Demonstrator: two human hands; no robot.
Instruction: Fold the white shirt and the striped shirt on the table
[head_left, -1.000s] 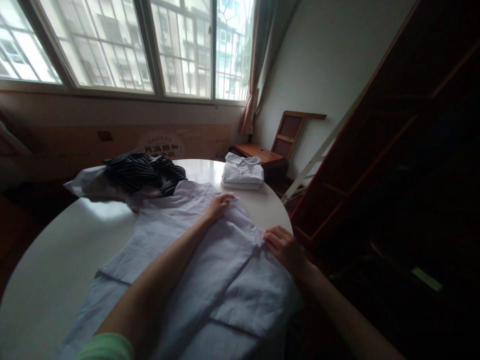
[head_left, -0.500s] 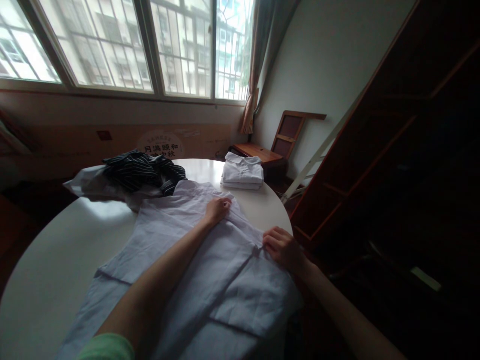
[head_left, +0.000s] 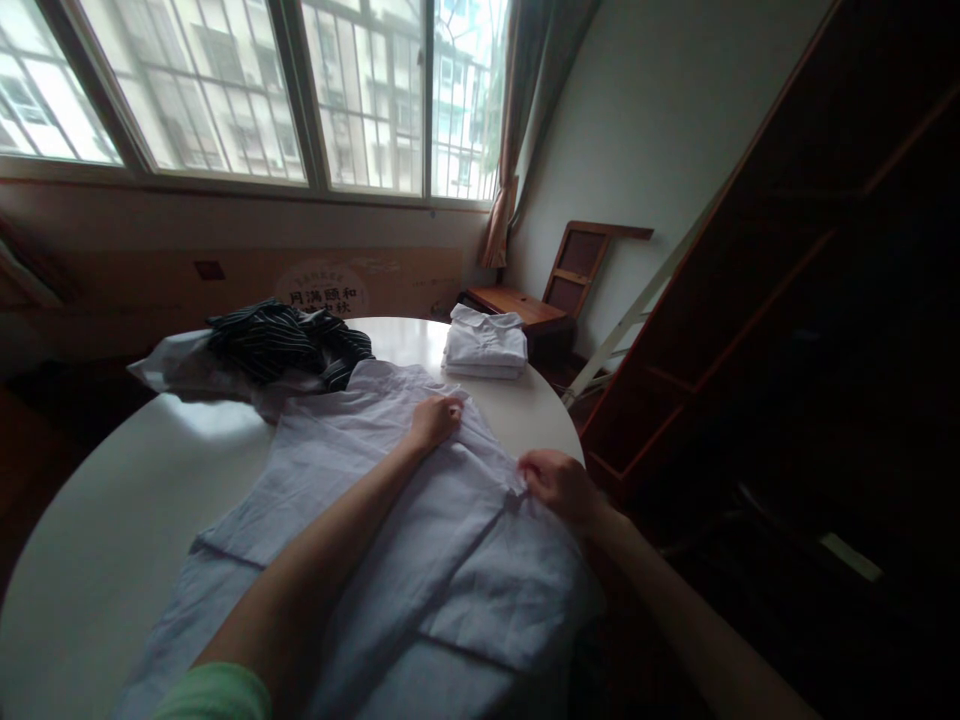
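Observation:
A pale lilac shirt (head_left: pixel 352 500) lies spread flat on the round white table (head_left: pixel 112 520), its right side folded inward. My left hand (head_left: pixel 435 420) reaches across it and pinches the fabric near the shoulder fold, fingers closed on the cloth. My right hand (head_left: pixel 559 485) grips the shirt's right edge at the sleeve seam, close to the table's rim.
A folded white shirt (head_left: pixel 484 345) sits at the table's far edge. A dark striped garment (head_left: pixel 289 340) lies crumpled on pale cloth at the far left. A wooden folding chair (head_left: pixel 555 285) stands beyond, and dark wooden shelving (head_left: pixel 787 300) fills the right.
My left hand's fingers have curled in and gathered the fabric. My right hand has shifted slightly left and up along the shirt's edge, tightening its grip.

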